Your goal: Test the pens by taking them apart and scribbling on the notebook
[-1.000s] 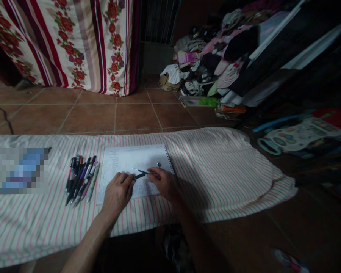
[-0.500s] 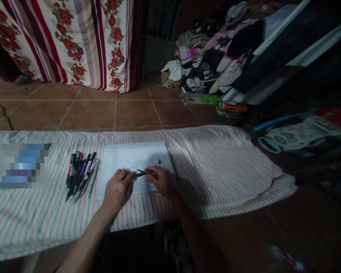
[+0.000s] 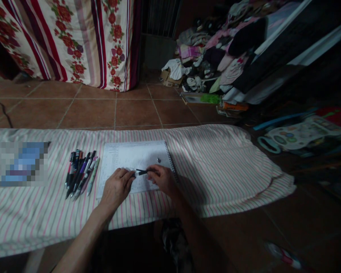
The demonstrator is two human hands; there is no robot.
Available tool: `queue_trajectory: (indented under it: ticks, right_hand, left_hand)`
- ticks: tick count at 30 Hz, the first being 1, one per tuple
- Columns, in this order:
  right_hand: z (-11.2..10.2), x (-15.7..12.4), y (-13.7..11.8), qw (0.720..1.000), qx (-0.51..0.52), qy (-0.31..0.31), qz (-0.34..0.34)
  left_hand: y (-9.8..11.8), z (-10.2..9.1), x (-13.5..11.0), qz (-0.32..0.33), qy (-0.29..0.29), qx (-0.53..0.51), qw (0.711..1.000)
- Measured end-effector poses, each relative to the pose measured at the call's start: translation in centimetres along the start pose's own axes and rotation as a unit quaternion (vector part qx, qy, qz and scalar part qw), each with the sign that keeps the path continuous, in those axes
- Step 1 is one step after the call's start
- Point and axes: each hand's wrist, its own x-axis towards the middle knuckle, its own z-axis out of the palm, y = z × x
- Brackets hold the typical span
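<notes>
My left hand (image 3: 117,186) is closed, its fingertips pinched on the left end of a dark pen piece. My right hand (image 3: 162,179) pinches the right end of a slim black pen (image 3: 142,172), whose pale, thin end points left past my left fingertips. The two dark pieces meet or cross between my hands; whether they are joined I cannot tell. Both hands are over a spiral notebook (image 3: 130,151) lying open at a page with faint writing. A small shiny metal piece (image 3: 158,160) rests on that page, just beyond my right hand.
Left of the notebook lies a bunch of several pens (image 3: 81,174). Farther left is a blurred-out blue rectangle (image 3: 25,163). A striped cloth (image 3: 221,170) covers the table. Beyond are a tiled floor (image 3: 96,110), a flowered curtain (image 3: 88,41) and heaped clothes (image 3: 216,57).
The dark pieces between my hands have shifted slightly, with a paler part now showing by my left fingertips. My hands stay nearly in place, and the view has tilted very slightly.
</notes>
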Motion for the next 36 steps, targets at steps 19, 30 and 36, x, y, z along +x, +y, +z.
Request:
queue_trajectory:
  ticks: [19, 30, 36]
  right_hand:
    - [-1.2, 0.4, -0.1, 0.994, 0.101, -0.014, 0.023]
    - [-2.0, 1.8, 2.5, 0.986, -0.009, 0.163, -0.019]
    - [-2.7, 2.3, 2.3, 0.961, -0.109, 0.249, -0.044]
  left_hand:
    - [-0.1, -0.4, 0.0, 0.011, 0.001, -0.016, 1.000]
    - [0.0, -0.2, 0.0, 0.006, 0.003, 0.009, 1.000]
    - [0.1, 0.0, -0.1, -0.009, -0.001, 0.012, 1.000]
